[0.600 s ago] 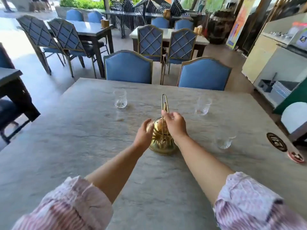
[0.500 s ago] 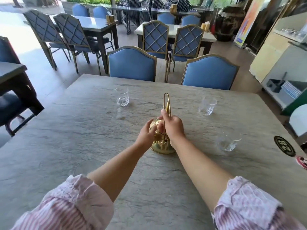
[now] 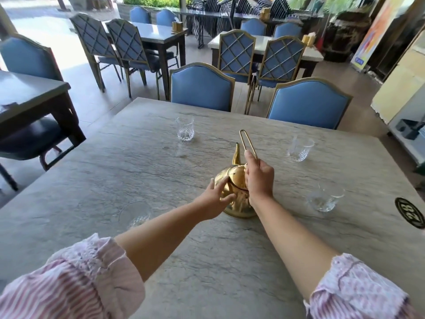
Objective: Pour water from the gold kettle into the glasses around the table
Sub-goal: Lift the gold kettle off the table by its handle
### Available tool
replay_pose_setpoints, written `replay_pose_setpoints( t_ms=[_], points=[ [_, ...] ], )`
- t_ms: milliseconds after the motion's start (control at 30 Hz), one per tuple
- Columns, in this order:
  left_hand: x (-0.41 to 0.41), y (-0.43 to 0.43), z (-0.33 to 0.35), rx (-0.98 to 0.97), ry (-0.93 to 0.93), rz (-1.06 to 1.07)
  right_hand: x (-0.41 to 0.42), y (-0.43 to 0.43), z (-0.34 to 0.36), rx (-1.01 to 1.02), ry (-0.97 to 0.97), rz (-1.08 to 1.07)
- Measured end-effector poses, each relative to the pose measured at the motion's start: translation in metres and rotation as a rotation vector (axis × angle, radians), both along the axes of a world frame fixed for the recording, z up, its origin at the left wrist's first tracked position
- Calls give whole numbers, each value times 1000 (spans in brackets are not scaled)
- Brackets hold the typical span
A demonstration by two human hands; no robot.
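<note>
My right hand (image 3: 259, 178) has slid off the kettle's lid and onto its thin wire handle (image 3: 248, 143), which now leans away from me instead of standing straight. The gold kettle (image 3: 234, 192) has turned, so its spout (image 3: 236, 155) now shows on the far side. My left hand (image 3: 216, 199) has opened flat against the kettle's near-left side.

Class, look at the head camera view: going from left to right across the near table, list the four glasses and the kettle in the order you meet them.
Near-left glass → far-left glass → gold kettle → far-right glass → near-right glass.
</note>
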State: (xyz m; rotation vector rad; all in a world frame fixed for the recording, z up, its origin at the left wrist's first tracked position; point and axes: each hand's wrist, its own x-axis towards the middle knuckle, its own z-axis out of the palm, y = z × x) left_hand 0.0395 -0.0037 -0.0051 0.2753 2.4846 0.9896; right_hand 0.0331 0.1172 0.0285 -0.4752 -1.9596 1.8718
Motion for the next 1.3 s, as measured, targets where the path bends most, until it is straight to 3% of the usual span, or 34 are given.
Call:
replay_pose_setpoints(
  t_ms=[367,667,1000,1167,1300],
  points=[
    [103,-56,40,259,192,-110,115,-15,74,37,-41,327],
    [157,-102,39,92,277,-212,166,-58,86,36,-114,415],
    [177,-140,32,105,182,-179,163,-107,81,155,-238,527],
    [172,-154,23,343,102,-108,151,-127,86,246,-304,571],
    [168,-163,16,361,73,-128,141,-138,88,314,-353,616]
  ],
)
